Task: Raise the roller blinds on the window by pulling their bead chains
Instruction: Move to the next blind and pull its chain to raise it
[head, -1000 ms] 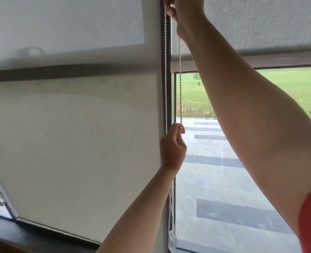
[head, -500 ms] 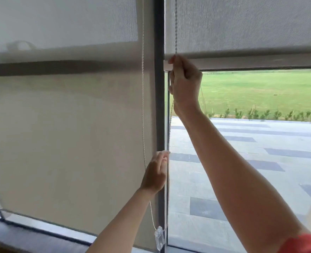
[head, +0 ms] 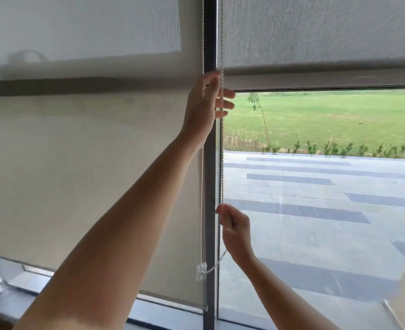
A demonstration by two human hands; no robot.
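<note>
The white bead chain (head: 222, 167) hangs beside the dark window post (head: 210, 32). My left hand (head: 205, 104) is up high, by the bottom bar of the right roller blind (head: 315, 32), its fingers curled round the chain's right strand. Lower down, my right hand (head: 235, 231) pinches the same strand between thumb and fingers. Below it the chain loops slack to a clear plastic weight (head: 201, 271), and the other strand rises along the post. The right blind is raised to about a quarter of the frame's height. The left roller blind (head: 77, 175) hangs fully down.
Through the bare right pane (head: 315, 210) I see grey paving and a green lawn. The left blind's bottom bar (head: 173, 302) sits just above the dark sill (head: 11, 303). A folded blind edge shows at the far left.
My hands have swapped heights: the right hand has come down along the chain from the blind's bottom bar, and the left hand has gone up to a higher grip.
</note>
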